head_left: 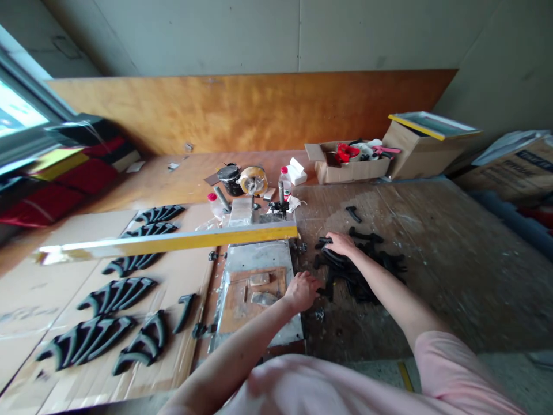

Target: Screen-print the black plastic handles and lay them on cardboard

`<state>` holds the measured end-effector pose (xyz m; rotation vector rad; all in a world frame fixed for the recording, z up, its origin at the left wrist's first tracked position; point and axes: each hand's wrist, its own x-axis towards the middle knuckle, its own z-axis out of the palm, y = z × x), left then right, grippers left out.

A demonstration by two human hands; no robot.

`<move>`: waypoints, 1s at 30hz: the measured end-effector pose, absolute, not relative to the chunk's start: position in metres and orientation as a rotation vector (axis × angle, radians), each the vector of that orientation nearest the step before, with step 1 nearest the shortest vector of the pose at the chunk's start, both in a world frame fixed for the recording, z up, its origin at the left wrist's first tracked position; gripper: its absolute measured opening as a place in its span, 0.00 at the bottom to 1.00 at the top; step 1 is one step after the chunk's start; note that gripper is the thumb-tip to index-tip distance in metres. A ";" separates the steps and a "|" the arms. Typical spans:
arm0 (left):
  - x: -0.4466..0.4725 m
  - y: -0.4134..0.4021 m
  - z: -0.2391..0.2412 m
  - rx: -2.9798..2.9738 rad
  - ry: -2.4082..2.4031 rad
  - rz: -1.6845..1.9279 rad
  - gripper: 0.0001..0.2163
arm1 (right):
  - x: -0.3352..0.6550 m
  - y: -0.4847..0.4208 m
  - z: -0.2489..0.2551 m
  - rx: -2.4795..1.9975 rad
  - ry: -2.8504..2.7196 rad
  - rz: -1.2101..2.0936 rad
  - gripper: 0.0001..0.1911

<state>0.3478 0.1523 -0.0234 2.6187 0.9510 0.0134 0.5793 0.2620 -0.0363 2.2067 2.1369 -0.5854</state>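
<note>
A heap of black, curved T-shaped plastic handles (360, 271) lies on the brown board right of the metal jig plate. Reaching over the heap's far left side, my right hand (340, 244) has its fingers closed on a black handle (325, 242). My left hand (303, 291) is above the plate's right edge with curled fingers, close to a black handle at the heap's near left; what its fingertips hold, if anything, is hidden. The metal jig plate (259, 256) carries a brown panel with small blocks. On cardboard at left, similar handles (116, 294) lie in fanned rows.
A yellow-and-white bar (173, 243) crosses above the plate to the left. Behind stand a black tub (230, 180), a tape roll (253, 181), a red-capped bottle (284, 181) and an open carton (352, 171). A single handle (353, 214) lies beyond the heap.
</note>
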 end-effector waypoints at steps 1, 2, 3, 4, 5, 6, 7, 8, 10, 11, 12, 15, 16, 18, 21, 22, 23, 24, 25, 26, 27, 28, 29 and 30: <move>0.352 0.154 -0.028 2.638 0.912 -0.010 0.07 | 0.580 0.258 -0.033 2.215 2.136 -0.587 0.19; 0.356 0.155 -0.033 2.652 0.882 -0.039 0.07 | 0.580 0.255 -0.031 2.223 2.137 -0.589 0.19; 0.358 0.155 -0.037 2.662 0.860 -0.066 0.07 | 0.581 0.250 -0.029 2.229 2.139 -0.584 0.20; 0.360 0.155 -0.041 2.667 0.851 -0.081 0.07 | 0.583 0.246 -0.027 2.244 2.140 -0.578 0.23; 0.360 0.154 -0.043 2.665 0.847 -0.078 0.08 | 0.585 0.242 -0.027 2.275 2.142 -0.582 0.26; 0.357 0.152 -0.044 2.658 0.850 -0.056 0.09 | 0.587 0.238 -0.027 2.322 2.142 -0.606 0.29; 0.353 0.149 -0.044 2.646 0.855 -0.015 0.10 | 0.590 0.233 -0.027 2.388 2.139 -0.657 0.33; 0.347 0.146 -0.043 2.630 0.864 0.043 0.11 | 0.593 0.229 -0.028 2.470 2.123 -0.745 0.36; 0.327 0.139 -0.037 2.588 0.877 0.181 0.11 | 0.596 0.219 -0.029 2.685 2.047 -1.067 0.38; 0.314 0.134 -0.033 2.563 0.887 0.259 0.11 | 0.595 0.214 -0.029 2.803 1.989 -1.295 0.37; 0.299 0.130 -0.029 2.534 0.906 0.342 0.11 | 0.592 0.208 -0.029 2.926 1.918 -1.555 0.36; 0.248 0.112 -0.017 2.405 1.034 0.606 0.09 | 0.567 0.191 -0.022 3.222 1.663 -2.250 0.27; 0.230 0.106 -0.013 2.349 1.101 0.686 0.09 | 0.554 0.185 -0.018 3.250 1.624 -2.364 0.25; 0.195 0.091 -0.008 2.234 1.245 0.806 0.09 | 0.523 0.174 -0.012 3.158 1.699 -2.445 0.22; 0.148 0.067 -0.008 2.065 1.475 0.888 0.09 | 0.471 0.160 -0.004 2.913 1.998 -2.296 0.20; 0.134 0.059 -0.011 2.012 1.545 0.899 0.09 | 0.453 0.156 -0.002 2.873 2.100 -2.168 0.19; 0.121 0.052 -0.014 1.962 1.608 0.905 0.09 | 0.435 0.153 -0.001 2.841 2.193 -2.039 0.19; 0.109 0.046 -0.018 1.916 1.661 0.905 0.09 | 0.418 0.150 0.000 2.808 2.272 -1.942 0.18; 0.097 0.040 -0.023 1.875 1.707 0.901 0.09 | 0.401 0.147 0.000 2.763 2.341 -1.904 0.18; 0.087 0.036 -0.027 1.838 1.745 0.897 0.10 | 0.384 0.144 0.000 2.706 2.387 -1.941 0.17; 0.077 0.033 -0.030 1.805 1.776 0.894 0.10 | 0.369 0.141 -0.002 2.637 2.399 -2.041 0.17; 0.069 0.031 -0.033 1.775 1.800 0.892 0.10 | 0.355 0.139 -0.005 2.562 2.380 -2.161 0.17; 0.061 0.030 -0.035 1.748 1.817 0.896 0.11 | 0.343 0.137 -0.009 2.499 2.344 -2.262 0.16; 0.055 0.030 -0.035 1.726 1.830 0.903 0.12 | 0.333 0.136 -0.014 2.456 2.319 -2.307 0.15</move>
